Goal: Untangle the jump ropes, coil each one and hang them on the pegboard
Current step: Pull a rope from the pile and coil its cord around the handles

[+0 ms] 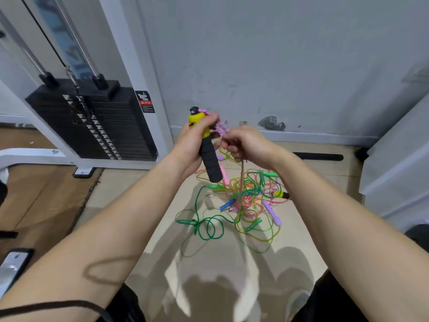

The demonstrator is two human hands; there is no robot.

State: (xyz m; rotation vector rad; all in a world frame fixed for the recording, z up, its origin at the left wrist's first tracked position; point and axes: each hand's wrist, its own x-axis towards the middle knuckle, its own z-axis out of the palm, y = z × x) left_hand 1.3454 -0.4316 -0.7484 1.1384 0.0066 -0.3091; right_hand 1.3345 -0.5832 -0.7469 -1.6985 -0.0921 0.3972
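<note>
While the left hand (190, 145) grips a yellow-and-black handle (210, 159) and the right hand (246, 142) pinches its pink rope (219, 127), the tangled jump ropes (243, 201) lie on the floor (130, 189) beside a weight stack (104, 126); its warning label (145, 101) is unreadable.

- The pale floor (139, 205) carries a tangle of jump ropes (246, 201) toward the middle of its far edge.
- Green rope loops (209, 228) spread from the tangle's near-left side.
- A blue handle (227, 204), a purple handle (272, 212) and a yellow-and-black handle (282, 194) lie in the tangle.
- A brown covering (46, 194) lies over the left side.
- A black bar (318, 156) lies along the far edge.
</note>
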